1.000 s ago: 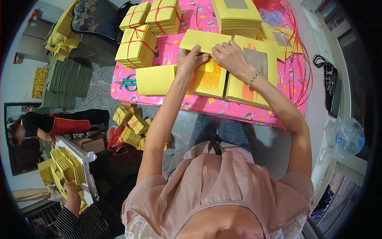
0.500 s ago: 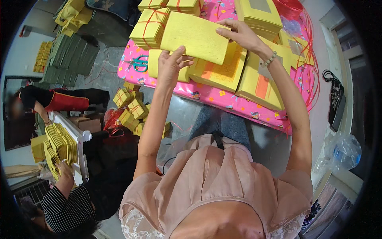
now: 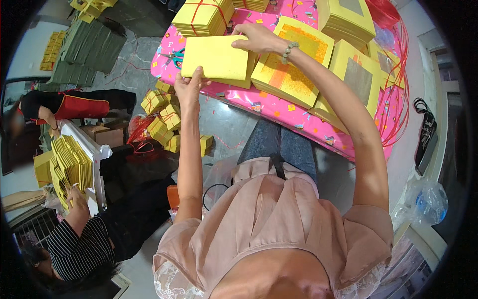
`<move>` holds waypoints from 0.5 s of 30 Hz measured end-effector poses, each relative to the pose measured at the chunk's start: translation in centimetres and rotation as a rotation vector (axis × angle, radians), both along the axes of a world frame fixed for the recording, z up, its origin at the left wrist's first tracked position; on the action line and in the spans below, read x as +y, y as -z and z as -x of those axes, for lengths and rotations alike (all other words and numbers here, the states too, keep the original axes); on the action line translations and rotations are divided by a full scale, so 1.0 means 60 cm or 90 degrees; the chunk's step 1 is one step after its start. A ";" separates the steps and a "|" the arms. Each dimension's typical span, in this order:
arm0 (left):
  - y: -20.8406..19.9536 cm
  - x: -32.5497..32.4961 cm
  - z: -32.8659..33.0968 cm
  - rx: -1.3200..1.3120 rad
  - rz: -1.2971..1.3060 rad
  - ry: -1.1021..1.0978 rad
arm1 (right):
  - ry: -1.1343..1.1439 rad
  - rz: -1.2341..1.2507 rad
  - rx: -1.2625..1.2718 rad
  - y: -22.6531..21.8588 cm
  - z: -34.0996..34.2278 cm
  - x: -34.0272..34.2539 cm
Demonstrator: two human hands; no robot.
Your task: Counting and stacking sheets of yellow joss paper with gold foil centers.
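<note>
A folded sheet of yellow paper [image 3: 214, 59] lies between my hands over the near left part of the table. My left hand [image 3: 189, 88] pinches its lower left edge, thumb on top. At its upper right corner, the fingers of my right hand [image 3: 255, 39] are closed on the paper; a beaded bracelet circles that wrist. More yellow paper shows just beneath and to the right of the sheet. Teal-handled scissors [image 3: 175, 58] lie at its left, partly covered. To the right stands a yellow paper stack with an orange-printed top [image 3: 294, 60].
The pink patterned table [image 3: 271, 102] also bears a red-tied yellow bundle [image 3: 204, 17], stacks with grey patches [image 3: 358, 74] and red string [image 3: 398, 94]. Tied bundles [image 3: 169, 115] lie on the floor at left. Two people work at left beside a stack of yellow paper [image 3: 72, 162].
Both hands have moved left with the yellow paper, lowering it over the near left of the table. The orange-printed stack is now more exposed, and my view has shifted slightly.
</note>
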State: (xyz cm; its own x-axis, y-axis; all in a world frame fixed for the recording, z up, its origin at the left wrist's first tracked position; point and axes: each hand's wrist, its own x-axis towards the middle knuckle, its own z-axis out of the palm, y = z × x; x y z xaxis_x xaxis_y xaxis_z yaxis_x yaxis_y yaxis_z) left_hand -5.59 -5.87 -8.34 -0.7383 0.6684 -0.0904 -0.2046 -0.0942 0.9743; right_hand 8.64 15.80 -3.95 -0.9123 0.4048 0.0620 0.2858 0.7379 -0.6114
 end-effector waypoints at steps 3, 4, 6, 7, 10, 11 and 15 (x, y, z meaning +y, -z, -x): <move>0.038 0.002 0.005 0.049 0.084 0.024 | -0.002 -0.002 -0.094 0.018 0.007 -0.004; 0.044 0.004 0.002 0.045 0.087 0.022 | 0.000 -0.014 -0.133 0.024 0.006 -0.005; 0.053 0.007 -0.002 0.060 0.098 0.038 | -0.005 -0.015 -0.168 0.031 0.006 -0.001; 0.056 0.010 -0.004 0.087 0.109 0.032 | -0.008 -0.019 -0.199 0.034 0.006 0.002; 0.056 0.016 -0.011 0.108 0.130 0.026 | -0.028 -0.038 -0.256 0.039 0.010 0.012; 0.056 0.017 -0.011 0.105 0.132 0.026 | -0.028 -0.036 -0.259 0.040 0.010 0.013; 0.058 0.017 -0.007 0.116 0.135 0.037 | -0.043 -0.060 -0.301 0.037 0.017 0.009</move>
State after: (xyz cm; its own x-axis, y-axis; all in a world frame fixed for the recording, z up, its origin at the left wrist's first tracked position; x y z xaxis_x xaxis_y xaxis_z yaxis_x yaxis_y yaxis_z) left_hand -5.14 -4.86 -11.83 -0.7157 0.6909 -0.1018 -0.0232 0.1222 0.9922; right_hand 7.61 16.35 -6.19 -0.8736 0.3559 -0.3318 0.4654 0.8101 -0.3565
